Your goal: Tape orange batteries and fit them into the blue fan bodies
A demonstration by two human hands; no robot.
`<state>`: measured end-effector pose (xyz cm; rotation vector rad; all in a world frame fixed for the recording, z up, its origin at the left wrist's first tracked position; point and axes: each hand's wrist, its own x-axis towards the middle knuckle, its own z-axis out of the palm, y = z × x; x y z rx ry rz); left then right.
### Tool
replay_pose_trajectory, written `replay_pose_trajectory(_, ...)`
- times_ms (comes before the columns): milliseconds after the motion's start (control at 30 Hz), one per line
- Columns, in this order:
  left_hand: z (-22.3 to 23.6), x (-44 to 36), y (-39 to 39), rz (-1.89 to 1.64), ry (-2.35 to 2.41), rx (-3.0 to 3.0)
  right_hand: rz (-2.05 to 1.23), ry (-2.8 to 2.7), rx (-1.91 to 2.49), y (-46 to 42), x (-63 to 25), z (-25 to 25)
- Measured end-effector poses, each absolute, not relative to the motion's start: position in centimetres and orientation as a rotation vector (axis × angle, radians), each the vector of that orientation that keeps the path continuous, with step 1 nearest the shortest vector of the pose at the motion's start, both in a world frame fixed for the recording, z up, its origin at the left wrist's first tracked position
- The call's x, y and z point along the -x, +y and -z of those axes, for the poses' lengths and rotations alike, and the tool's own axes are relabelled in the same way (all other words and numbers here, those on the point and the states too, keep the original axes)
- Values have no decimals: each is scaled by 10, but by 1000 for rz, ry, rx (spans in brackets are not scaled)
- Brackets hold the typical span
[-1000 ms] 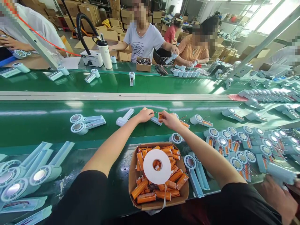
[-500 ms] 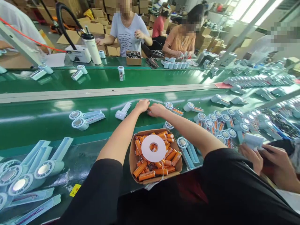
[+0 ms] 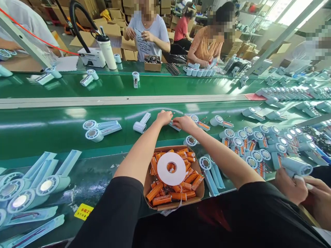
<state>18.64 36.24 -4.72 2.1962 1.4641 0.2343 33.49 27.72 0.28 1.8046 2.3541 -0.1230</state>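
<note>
Over the green belt, my left hand [image 3: 164, 117] is closed at the far end of a light-blue handheld fan casing [image 3: 175, 127], most of which the hands hide. A thin reddish wire end sticks out by its fingertips. Facing it, my right hand [image 3: 186, 124] has its fingers pinched together on the same casing's handle; whatever small part lies between them is too hidden to name. Close in front of my body sits a cardboard box [image 3: 202, 193] of orange-wrapped battery cells [image 3: 162, 199], with a white ring-shaped roll [image 3: 165, 174] on top.
Fan casings [image 3: 94, 134] lie on the belt to the left, and more [image 3: 46, 186] are piled at near left. Many fans with orange cells [image 3: 238, 141] crowd the right. A co-worker's hands [image 3: 294, 186] hold a fan at near right. Other people work across the belt.
The view has shifted slightly. My hands have drawn a little apart, and the fan handle between them now shows. Across the belt, one person has raised both hands to hold a part.
</note>
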Motion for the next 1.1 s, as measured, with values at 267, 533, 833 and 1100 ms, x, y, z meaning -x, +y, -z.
replay_pose_trajectory(267,23,-200,358,-278,1482,-2180,294,2371,-1699,289,-330,-13)
replay_pose_trajectory(533,-16,-96,184,-304,441,-2671,855,2844,-2473,86,-394,-47)
replay_pose_trajectory(833,-6,-26,59,-858,947,-2868,2412,2188,-2018,-9,-290,-7)
replay_pose_trajectory(1100,26,64,40,-1281,1748,-2298,1513,2661,-1115,-8,-263,-21)
